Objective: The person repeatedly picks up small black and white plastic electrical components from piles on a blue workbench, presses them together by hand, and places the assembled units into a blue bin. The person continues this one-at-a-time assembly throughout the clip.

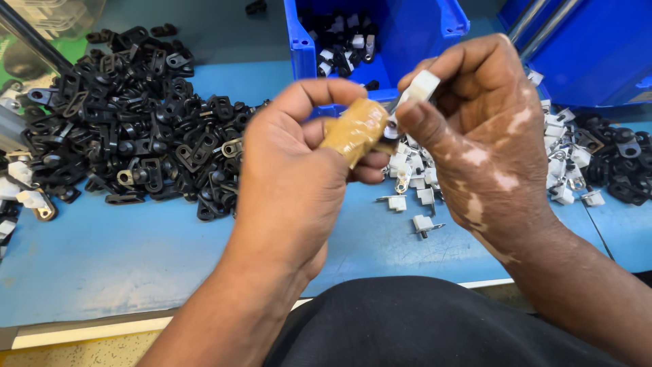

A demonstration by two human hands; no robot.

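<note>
My left hand (292,183) and my right hand (482,136) meet above the blue table (122,251). The left thumb wears tan tape (356,130) and pinches a small dark part, mostly hidden between the fingers. My right hand grips a small white plastic clip (422,85) with a metal piece, pressed against the part in my left hand. A big heap of black plastic clips (129,115) lies to the left. Loose white clips (414,197) lie on the table under my hands.
A blue bin (421,34) at the back holds mixed black and white pieces. A second blue bin (591,47) stands at the far right, with a pile of white and black clips (598,163) before it. The table's front edge runs just below my wrists.
</note>
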